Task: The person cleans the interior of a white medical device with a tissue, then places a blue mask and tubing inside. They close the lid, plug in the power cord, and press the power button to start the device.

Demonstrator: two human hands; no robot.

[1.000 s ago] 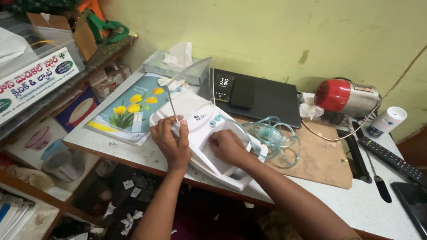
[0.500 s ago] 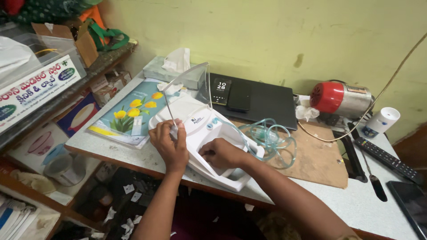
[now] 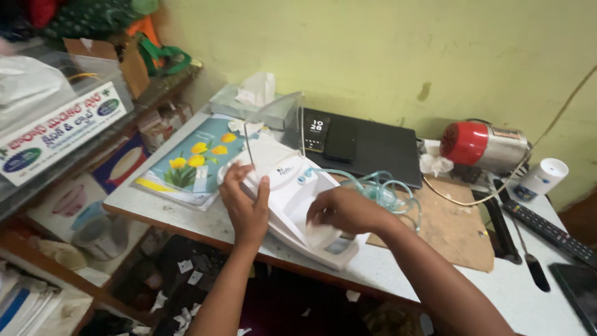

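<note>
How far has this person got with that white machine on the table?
Already out: the white nebulizer unit sits on the table, clear tubing coiled beside it. In hand: left hand and right hand both rest on its casing. Left: the casing looks closed; nothing removed.

nebuliser (image 3: 292, 199) on table (image 3: 398, 267); laptop (image 3: 373, 149) behind; tubing (image 3: 379, 190) right

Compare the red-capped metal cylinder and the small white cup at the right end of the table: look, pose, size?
The red-capped metal cylinder lies on its side; the small white cup stands upright. The cylinder is silver with a red end; the cup is white with a bluish mark. The cylinder looks clearly bigger than the cup. Both are round-bodied and sit near the wall, away from the left hand and right hand on the white machine.
</note>
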